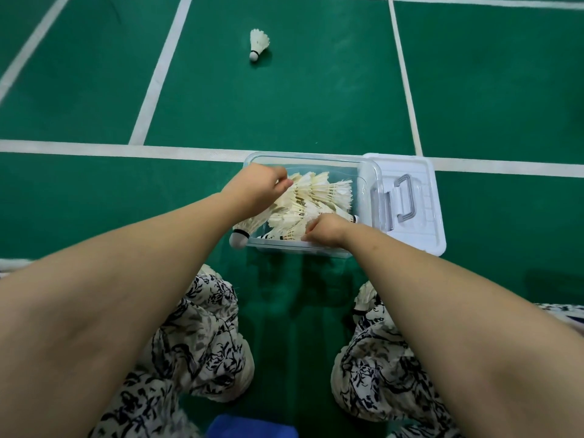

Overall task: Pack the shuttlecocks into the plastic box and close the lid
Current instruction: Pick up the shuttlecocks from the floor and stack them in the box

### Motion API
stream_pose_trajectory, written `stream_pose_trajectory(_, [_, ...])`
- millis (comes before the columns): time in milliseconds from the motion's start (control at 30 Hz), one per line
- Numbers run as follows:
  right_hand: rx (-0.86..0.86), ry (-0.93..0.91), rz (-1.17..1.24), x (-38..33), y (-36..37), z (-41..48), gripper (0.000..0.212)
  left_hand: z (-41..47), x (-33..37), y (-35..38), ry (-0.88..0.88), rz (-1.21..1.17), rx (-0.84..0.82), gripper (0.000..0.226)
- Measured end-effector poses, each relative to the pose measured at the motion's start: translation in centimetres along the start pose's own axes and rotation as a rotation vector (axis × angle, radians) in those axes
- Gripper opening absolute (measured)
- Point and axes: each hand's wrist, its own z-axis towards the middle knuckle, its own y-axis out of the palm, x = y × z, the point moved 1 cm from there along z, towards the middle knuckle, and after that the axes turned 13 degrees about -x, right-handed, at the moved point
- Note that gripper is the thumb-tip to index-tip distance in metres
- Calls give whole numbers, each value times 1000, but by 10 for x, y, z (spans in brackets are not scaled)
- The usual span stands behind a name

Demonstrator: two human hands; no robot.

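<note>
Head view: both hands in clear plastic box (366, 172). Left hand (262, 181) pinched on shuttlecock pile (319, 200); right hand (325, 230) curled, grip unclear. Stray shuttlecock (258, 44) lies far ahead, cork toward person, left hand nearer. Lid (423, 191) off, right of box.

Badminton court: green floor (284, 115), white lines (161, 67).

Box on the court floor, lid beside it, one shuttlecock far off.

The plastic box (363, 172) sits on the floor (284, 115) ahead of the person's knees, its lid (423, 184) touching its right side. Shuttlecocks (322, 197) fill it; one (243, 232) overhangs the near-left corner. Both hands, left (262, 184) and right (325, 230), reach inside. A lone shuttlecock (258, 44) lies well beyond.
</note>
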Motion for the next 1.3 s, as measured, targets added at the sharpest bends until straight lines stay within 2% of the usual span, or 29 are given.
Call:
stream_pose_trajectory(67, [-23,-1,11,1,-1,-1,30,1,1,1,14,0,-14,36])
stream_pose_trajectory(200, [-33,-44,163,4,-8,-7,14,2,5,0,27,14,-42,35])
stream_pose_trajectory(333, [-19,-69,273,7,-18,-19,16,-1,11,-1,42,31,-66,30])
stream_pose_trajectory(400, [67,-109,346,8,-23,-24,15,-3,13,-1,50,37,-74,29])
stream_pose_trajectory(500, [227,-204,423,7,-29,-32,34,-7,19,-3,68,34,-65,28])
stream_pose_trajectory(633, [252,-309,409,-1,-29,-43,47,-10,30,-6,93,8,-21,27])
stream_pose_trajectory(800, [276,-348,233,-6,-25,-46,29,-8,37,-9,63,-66,18,25])
stream_pose_trajectory(933, [390,-334,146,-4,-25,-46,24,-5,46,-10,71,-105,52,24])
stream_pose_trajectory(1100, [499,-332,247,5,-30,-48,21,0,52,-12,74,-118,157,28])
stream_pose_trajectory(1300, [503,-253,332,25,-29,-50,13,10,52,-12,68,-112,250,31])
